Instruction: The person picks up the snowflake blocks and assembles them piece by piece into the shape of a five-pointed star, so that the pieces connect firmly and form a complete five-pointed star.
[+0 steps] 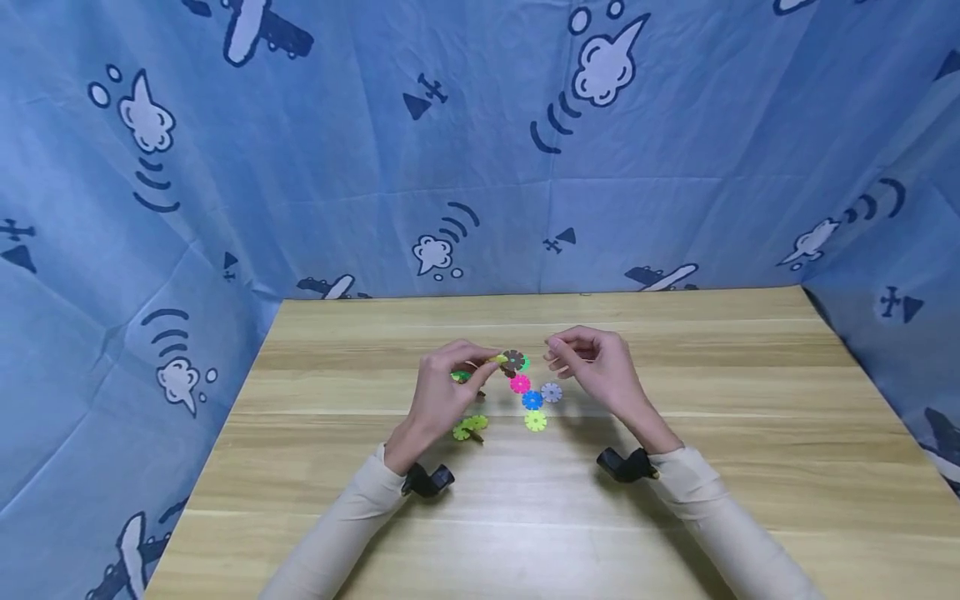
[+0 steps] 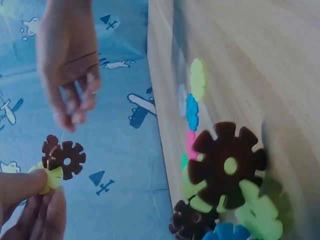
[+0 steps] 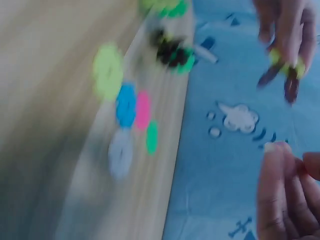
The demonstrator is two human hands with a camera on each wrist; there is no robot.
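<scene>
My left hand point(image 1: 442, 387) pinches a yellow notched plastic disc point(image 2: 54, 180) between thumb and fingers, above the table. Two brown notched discs point(image 2: 76, 156) are slotted into it and stick out toward the right hand. My right hand point(image 1: 603, 371) is raised a short way to the right, its fingers loosely bent with nothing visible between them. Between and below the hands, loose discs lie flat: pink point(image 1: 520, 383), blue point(image 1: 532, 401), pale lavender point(image 1: 551, 392), yellow-green point(image 1: 536, 421) and green point(image 1: 526, 363), the green one partly hidden by the held piece.
On the left of the loose discs rests a joined cluster of yellow-green and brown discs point(image 1: 462, 432). Behind the left hand another cluster with green point(image 1: 461, 377) is partly covered. The wooden table point(image 1: 315, 450) ends at a blue patterned curtain point(image 1: 480, 150) at the back and sides.
</scene>
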